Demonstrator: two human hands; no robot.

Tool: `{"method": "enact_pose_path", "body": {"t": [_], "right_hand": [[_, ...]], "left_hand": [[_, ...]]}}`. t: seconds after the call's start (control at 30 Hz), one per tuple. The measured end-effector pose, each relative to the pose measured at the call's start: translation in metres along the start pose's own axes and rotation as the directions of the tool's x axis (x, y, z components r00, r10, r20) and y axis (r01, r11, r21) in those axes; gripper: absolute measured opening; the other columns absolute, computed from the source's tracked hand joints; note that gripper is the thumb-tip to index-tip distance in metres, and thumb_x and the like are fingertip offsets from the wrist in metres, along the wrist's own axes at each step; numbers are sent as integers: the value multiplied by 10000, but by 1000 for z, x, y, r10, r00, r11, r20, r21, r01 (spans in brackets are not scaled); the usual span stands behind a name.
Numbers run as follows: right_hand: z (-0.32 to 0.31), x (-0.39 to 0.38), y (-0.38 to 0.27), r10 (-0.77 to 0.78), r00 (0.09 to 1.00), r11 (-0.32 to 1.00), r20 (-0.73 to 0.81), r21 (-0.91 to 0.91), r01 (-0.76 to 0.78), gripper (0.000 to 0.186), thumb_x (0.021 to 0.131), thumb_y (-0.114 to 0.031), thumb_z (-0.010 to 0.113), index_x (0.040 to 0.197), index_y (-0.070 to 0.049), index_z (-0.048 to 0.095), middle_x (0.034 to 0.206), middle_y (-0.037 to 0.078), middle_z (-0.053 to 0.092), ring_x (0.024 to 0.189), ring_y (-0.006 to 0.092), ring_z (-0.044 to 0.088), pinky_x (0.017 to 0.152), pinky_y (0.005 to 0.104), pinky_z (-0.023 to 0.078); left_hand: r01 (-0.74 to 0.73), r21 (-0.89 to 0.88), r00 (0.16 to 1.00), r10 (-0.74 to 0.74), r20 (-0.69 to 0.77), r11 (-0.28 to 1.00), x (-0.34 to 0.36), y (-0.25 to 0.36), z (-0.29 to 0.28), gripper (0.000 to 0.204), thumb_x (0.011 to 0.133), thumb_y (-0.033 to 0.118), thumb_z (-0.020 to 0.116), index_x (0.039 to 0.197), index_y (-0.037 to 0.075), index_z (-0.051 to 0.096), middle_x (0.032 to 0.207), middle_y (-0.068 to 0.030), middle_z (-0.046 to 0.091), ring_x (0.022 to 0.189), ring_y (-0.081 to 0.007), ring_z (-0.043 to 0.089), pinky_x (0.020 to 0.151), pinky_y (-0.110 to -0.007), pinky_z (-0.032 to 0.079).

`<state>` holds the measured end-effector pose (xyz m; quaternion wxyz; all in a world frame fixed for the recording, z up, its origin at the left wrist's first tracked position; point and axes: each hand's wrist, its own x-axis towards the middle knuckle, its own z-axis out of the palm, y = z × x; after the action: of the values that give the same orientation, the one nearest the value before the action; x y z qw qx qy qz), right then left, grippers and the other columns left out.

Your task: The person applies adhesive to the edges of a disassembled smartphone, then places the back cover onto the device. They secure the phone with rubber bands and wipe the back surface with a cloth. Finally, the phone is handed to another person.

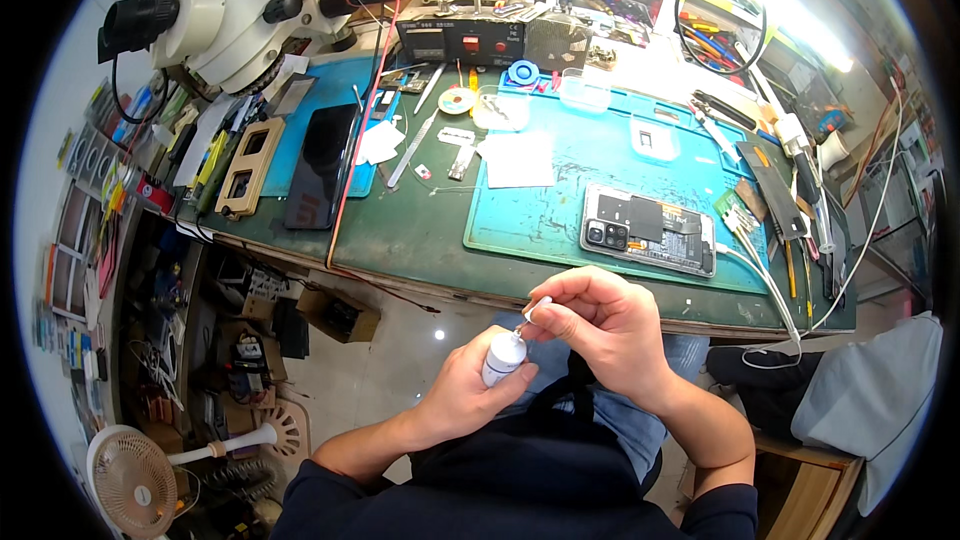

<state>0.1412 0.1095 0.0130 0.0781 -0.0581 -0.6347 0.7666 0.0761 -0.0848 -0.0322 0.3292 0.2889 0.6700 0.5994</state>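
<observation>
Over my lap, in front of the bench edge, my left hand (pixel 462 388) is wrapped round a small white bottle (pixel 501 360) with its narrow tip pointing up and away from me. My right hand (pixel 602 328) pinches a small white piece that looks like a cap (pixel 540 309), right at the bottle's tip. Whether the cap touches the tip I cannot tell. Beyond my hands, an opened phone (pixel 665 252) lies on the blue work mat (pixel 520 225), its inner parts and camera block showing. A white cable runs to its right end.
A microscope (pixel 215 35) stands at the back left, near a dark phone (pixel 322 165) and a tan holder (pixel 250 168). A black power box (pixel 465 43) sits behind. Small clear boxes (pixel 654 138) and a white paper (pixel 517 160) lie on the mat. A fan (pixel 135 480) stands lower left.
</observation>
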Motion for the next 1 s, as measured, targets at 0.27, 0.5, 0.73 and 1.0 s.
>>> {"method": "enact_pose_path", "body": {"t": [0.27, 0.5, 0.73, 1.0], "right_hand": [[-6, 2, -13, -194, 976, 846, 94, -488, 215, 118, 939, -73, 744, 1042, -16, 749, 939, 70, 762, 876, 164, 753, 757, 276, 601], [-15, 0, -11, -317, 862, 312, 396, -815, 489, 236, 858, -245, 807, 1003, -68, 749, 828, 15, 686, 795, 206, 675, 689, 315, 557], [-24, -9, -26, -273, 787, 59, 553, -807, 588, 274, 866, -289, 778, 883, -84, 596, 856, 11, 590, 751, 175, 625, 668, 317, 521], [-34, -26, 1, -211, 862, 296, 461, -810, 506, 207, 906, -250, 746, 909, -82, 626, 854, 30, 609, 714, 204, 659, 642, 340, 528]], "left_hand": [[-85, 258, 991, 108, -75, 962, 3, 0, 1, 267, 942, 200, 755, 1109, 40, 621, 919, -123, 688, 777, -254, 675, 711, -383, 534], [-163, 468, 980, 197, -26, 869, 9, 5, -2, 308, 896, 220, 793, 1095, 57, 624, 915, -154, 708, 808, -364, 706, 690, -432, 563], [-231, 639, 967, 246, 66, 734, 9, 10, -9, 323, 842, 199, 814, 1062, 70, 615, 891, -125, 701, 782, -362, 701, 639, -450, 555], [-330, 706, 944, 239, 228, 627, 16, 20, -7, 321, 808, 173, 806, 1030, 66, 600, 881, -113, 682, 775, -348, 692, 642, -452, 546]]}}
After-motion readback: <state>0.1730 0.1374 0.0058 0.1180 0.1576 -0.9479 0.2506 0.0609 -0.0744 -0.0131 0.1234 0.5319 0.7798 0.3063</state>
